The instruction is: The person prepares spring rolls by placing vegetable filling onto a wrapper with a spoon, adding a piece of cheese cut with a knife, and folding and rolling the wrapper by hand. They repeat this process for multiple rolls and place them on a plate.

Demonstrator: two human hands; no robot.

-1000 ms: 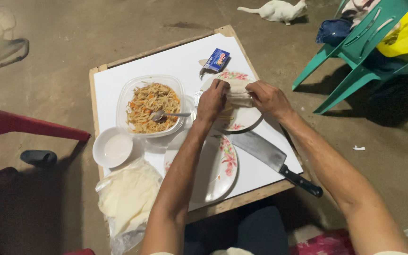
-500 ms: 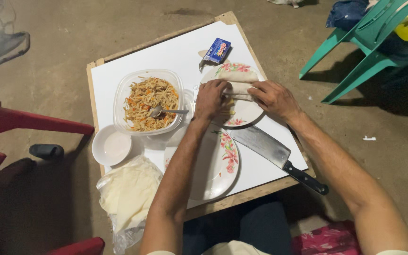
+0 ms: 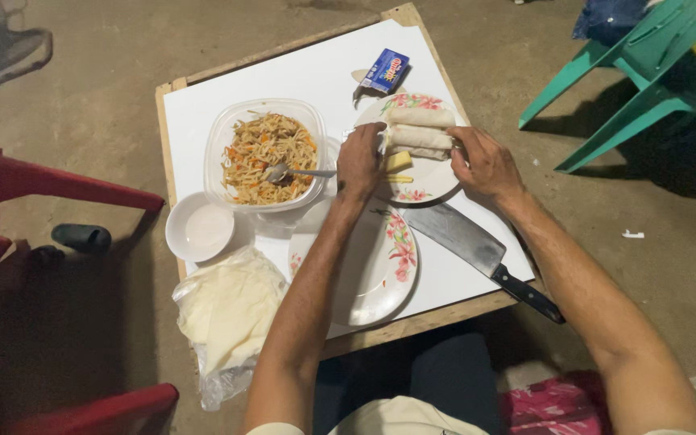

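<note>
Both hands have shifted up the plate [image 3: 432, 187]; left hand [image 3: 360, 161] and right hand [image 3: 486, 163], fingers curled, pinch the roll's [image 3: 419, 138] ends to seat it beside the first.

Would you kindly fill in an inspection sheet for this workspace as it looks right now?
Surface: low white-topped table with wooden edges.
Job's things: two rolled wraps on a floral plate.
Clutter: tub of noodle filling with spoon, small white bowl, second floral plate, cleaver, blue packet, bag of wrappers.
Hands: left hand and right hand at the nearer wrap's ends.
Cables: nothing seen.
Surroundings: concrete floor, green chair, red chair.
</note>
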